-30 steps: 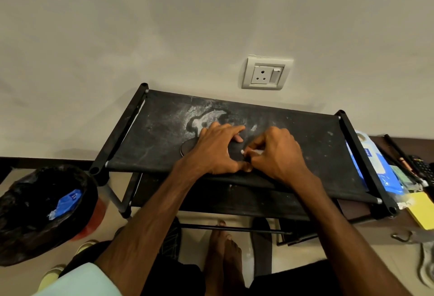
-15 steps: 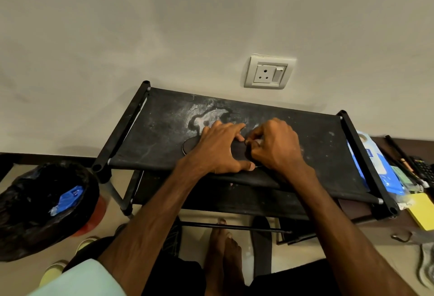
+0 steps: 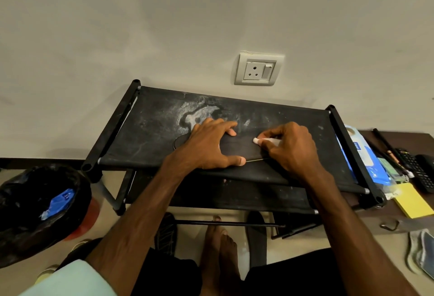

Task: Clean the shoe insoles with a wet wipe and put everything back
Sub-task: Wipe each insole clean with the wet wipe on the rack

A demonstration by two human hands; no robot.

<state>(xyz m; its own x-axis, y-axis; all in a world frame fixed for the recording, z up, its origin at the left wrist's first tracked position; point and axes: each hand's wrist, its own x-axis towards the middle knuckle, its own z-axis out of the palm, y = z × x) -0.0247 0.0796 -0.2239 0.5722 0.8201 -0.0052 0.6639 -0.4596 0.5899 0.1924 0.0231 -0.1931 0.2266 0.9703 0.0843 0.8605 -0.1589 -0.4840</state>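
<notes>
A black insole (image 3: 242, 147) lies on the top shelf of a black fabric shoe rack (image 3: 150, 126). My left hand (image 3: 209, 145) presses flat on the insole's left part, fingers spread. My right hand (image 3: 288, 147) pinches a folded white wet wipe (image 3: 266, 141) against the insole's right part. Most of the insole is hidden under both hands; only its rounded left end and middle show.
A blue wet wipe pack (image 3: 361, 154) lies right of the rack, with a yellow notepad (image 3: 413, 201), pens and a remote (image 3: 413, 166) on a brown surface. A black-lined bin (image 3: 35, 204) stands at the left. Dark shoes (image 3: 165, 232) and bare feet are below. A wall socket (image 3: 258, 70) is behind.
My right hand has slid to the right along the insole with the wipe, away from my left hand, which stays pressed in place.
</notes>
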